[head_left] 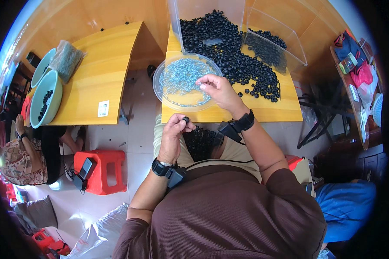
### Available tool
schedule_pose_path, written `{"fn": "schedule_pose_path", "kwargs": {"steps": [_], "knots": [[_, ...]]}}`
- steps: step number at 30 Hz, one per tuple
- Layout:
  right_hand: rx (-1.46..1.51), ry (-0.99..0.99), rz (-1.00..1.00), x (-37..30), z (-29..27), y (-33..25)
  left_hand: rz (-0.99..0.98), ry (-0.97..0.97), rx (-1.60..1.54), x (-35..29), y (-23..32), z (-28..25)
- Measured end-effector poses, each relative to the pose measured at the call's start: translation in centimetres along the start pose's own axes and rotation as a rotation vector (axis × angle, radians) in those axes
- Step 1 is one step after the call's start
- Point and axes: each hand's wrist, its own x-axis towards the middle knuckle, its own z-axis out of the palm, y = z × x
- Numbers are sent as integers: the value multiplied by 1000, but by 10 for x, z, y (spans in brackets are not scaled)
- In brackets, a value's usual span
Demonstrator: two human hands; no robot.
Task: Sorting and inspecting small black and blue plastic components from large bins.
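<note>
Bowls (45,100) of pale green sit far out to the left of the hands, on a separate wooden table (99,73), one of them with a few black rings in it and a clear bag (67,58) of small parts leaning across the other. Below that table, still well left of the hands, stands a red plastic stool (101,170), and another person sits at the far left edge.

Coming closer, the left hand (173,137) is held low, just in front of the near edge of the work table (263,110). Its thumb and fingers are pinched around a single black ring (186,119), which sticks up at the fingertips. Just to the right of this hand, down in the lap, lies a dark heap of more rings (201,142).

Up and to the right, the right hand (218,88) reaches over the rim of a round clear plastic dish (166,93) filled with small silvery metal parts (181,77). Its fingertips are drawn together over the edge of that pile; whether they actually hold one of the tiny parts I cannot tell. Both wrists carry black straps with small devices.

Beyond and to the right of the right hand, a big spill of black rings (229,52) covers the tabletop, pouring out of a clear plastic bin (203,11). Further right again, a second clear bin (281,41) lies tipped with more rings inside.
</note>
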Motion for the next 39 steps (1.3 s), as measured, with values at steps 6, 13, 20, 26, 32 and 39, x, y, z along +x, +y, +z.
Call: {"fn": "schedule_pose_path", "kwargs": {"steps": [6, 13, 20, 26, 32, 39], "knots": [[155, 35, 56, -3, -3, 11, 11, -28, 65, 9, 7, 13], [-92, 52, 35, 5, -6, 10, 9, -27, 56, 14, 5, 14], [-281, -2, -146, 6, -4, 1, 59, -5, 196, 26, 13, 8], [14, -199, 4, 11, -2, 0, 65, -167, 502, 69, 26, -3], [-218, -281, 22, 17, -11, -10, 58, -276, 548, 83, 25, -4], [-234, -436, -19, 19, -20, -10, -82, -340, 429, 84, 27, -6]]}}
